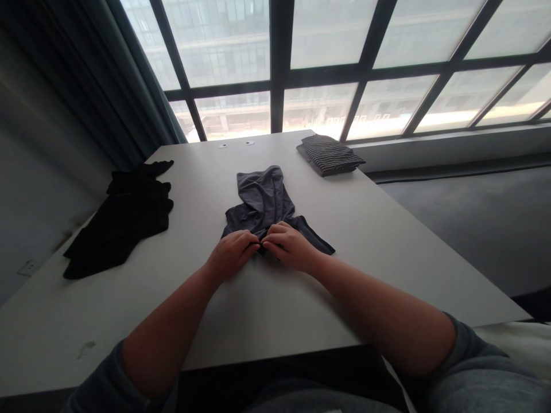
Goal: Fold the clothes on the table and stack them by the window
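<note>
A grey short-sleeved shirt point(264, 195) lies rumpled on the white table point(379, 275) in front of me, its darker sleeves or edges spreading left and right. My left hand point(235, 249) pinches the near edge of the cloth between thumb and fingers. Close beside it, almost touching, my right hand point(290, 244) grips the same near edge, fingers curled over the fabric. The bit of cloth between my fingertips is bunched and looks dark. My hands partly cover the near end of the garment.
Black clothing point(124, 221) lies spread along the table's left side. A folded stack with a striped garment point(329, 155) on top sits at the far right edge. Beyond the table stand large windows point(318, 109) and a dark curtain point(116, 74).
</note>
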`<state>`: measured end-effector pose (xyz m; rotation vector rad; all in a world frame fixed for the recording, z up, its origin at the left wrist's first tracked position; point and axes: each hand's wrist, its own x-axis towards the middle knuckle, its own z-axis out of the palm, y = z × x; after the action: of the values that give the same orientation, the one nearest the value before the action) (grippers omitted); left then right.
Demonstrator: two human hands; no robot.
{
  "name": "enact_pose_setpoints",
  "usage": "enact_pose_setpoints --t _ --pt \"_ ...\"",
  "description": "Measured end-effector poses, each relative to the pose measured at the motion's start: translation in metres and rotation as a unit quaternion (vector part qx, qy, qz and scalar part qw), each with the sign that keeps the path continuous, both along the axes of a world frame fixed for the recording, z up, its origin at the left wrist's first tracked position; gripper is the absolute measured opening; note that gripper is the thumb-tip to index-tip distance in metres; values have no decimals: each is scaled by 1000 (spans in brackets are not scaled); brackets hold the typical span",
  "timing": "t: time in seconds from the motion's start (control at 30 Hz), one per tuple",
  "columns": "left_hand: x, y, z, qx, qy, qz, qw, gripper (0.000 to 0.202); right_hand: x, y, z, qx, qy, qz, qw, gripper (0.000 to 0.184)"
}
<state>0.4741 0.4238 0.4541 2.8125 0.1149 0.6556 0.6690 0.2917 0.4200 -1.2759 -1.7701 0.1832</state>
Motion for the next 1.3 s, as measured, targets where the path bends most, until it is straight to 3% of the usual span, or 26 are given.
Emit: enact_pose_setpoints --t 0.4,0.57,0.97,1.1,1.3 --pt "-2 -5 -2 -30 54 21 998 19 -7 -1 0 -7 -24 -11 1000 27" --pt "-3 -5 -3 -44 53 35 997 25 -4 -3 2 0 13 -9 1000 15" --pt "-3 -6 -2 -13 49 27 998 31 -3 0 -1 6 -35 -25 999 23" --pt "-5 4 2 -22 42 71 996 28 13 0 0 -15 -36 -6 999 20" --pt "-8 18 7 -1 63 169 984 21 30 3 -8 -35 -12 -38 999 13"
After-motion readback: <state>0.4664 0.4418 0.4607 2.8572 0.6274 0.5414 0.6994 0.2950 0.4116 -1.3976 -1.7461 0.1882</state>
